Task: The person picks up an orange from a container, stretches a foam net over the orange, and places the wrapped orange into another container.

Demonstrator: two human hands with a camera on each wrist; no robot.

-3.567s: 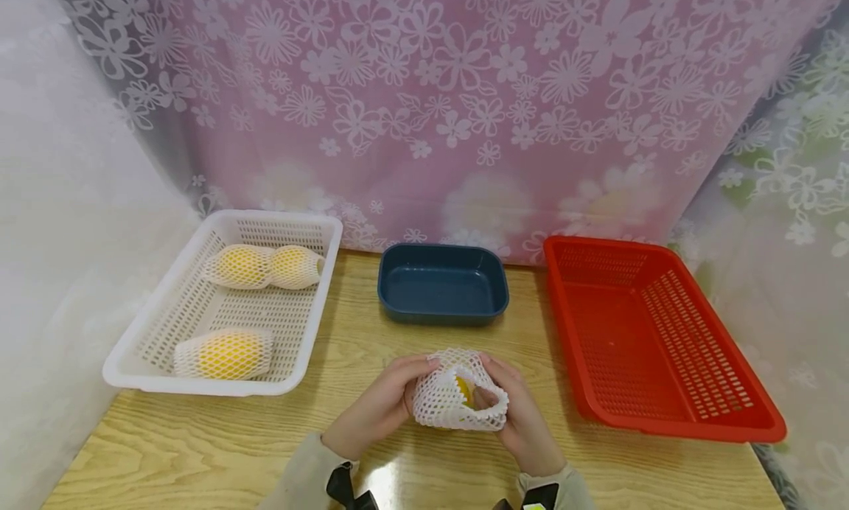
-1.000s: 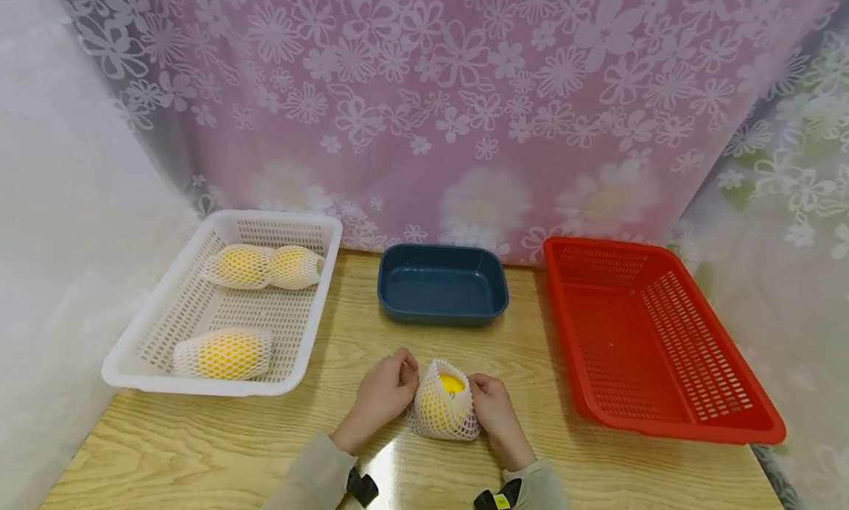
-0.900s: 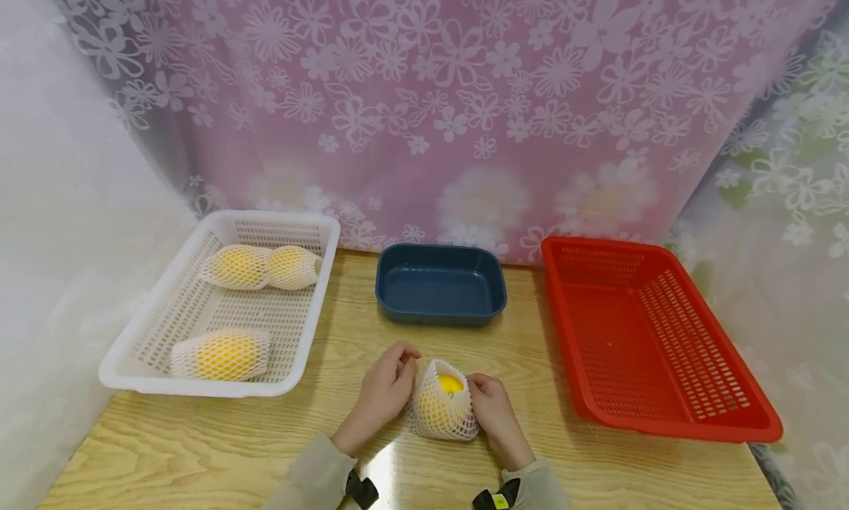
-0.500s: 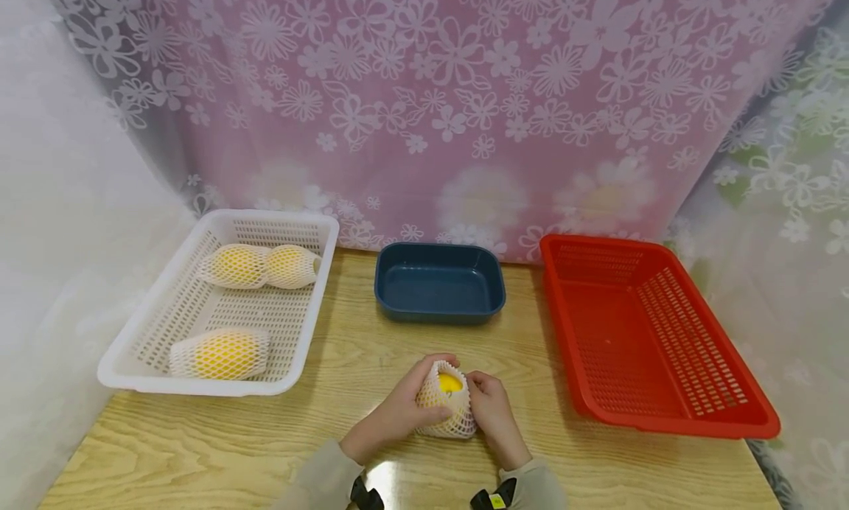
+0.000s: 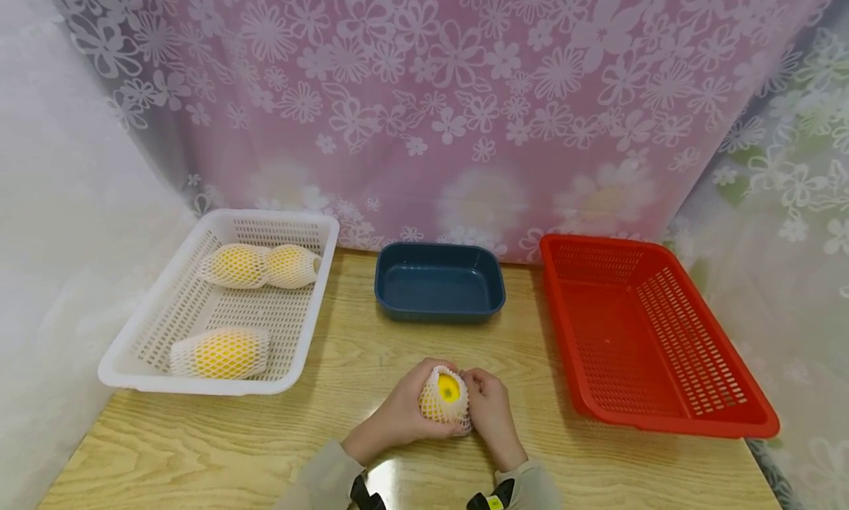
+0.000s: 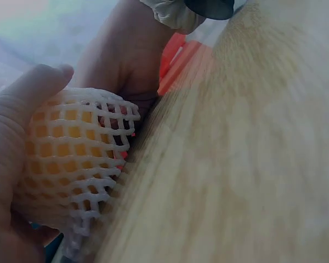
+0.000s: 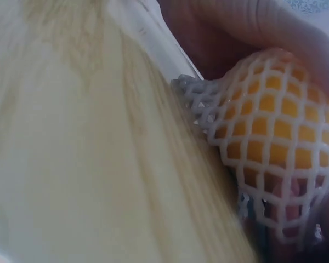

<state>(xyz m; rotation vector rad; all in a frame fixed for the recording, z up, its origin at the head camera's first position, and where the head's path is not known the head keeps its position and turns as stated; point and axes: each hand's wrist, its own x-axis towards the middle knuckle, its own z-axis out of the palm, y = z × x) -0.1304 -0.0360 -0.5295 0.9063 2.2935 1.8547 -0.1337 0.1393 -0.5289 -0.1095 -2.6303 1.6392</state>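
A yellow fruit (image 5: 449, 387) sits in a white foam net sleeve (image 5: 432, 408) near the table's front edge, its bare top showing through the sleeve's upper opening. My left hand (image 5: 406, 410) wraps round it from the left, thumb in front and fingers behind. On the other side my right hand (image 5: 492, 414) pinches the sleeve's upper edge with curled fingers; its fingertips are partly hidden. In the left wrist view the loose mesh end (image 6: 118, 129) sticks out past the fruit, close to the table. The right wrist view shows the mesh (image 7: 274, 120) stretched over the fruit's side.
At the left stands a white basket (image 5: 301, 355) holding three more yellow fruits in foam nets (image 5: 232, 353). A dark blue tray (image 5: 441, 317) is at the back middle. To the right lies a red basket (image 5: 670, 423) with nothing visible inside. Patterned curtains enclose the wooden table (image 5: 199, 444).
My left hand, briefly apart from the fruit, has moved right and taken hold of it. The sleeve's opening has drawn wider, baring more of the fruit's top. My right hand keeps its pinch.
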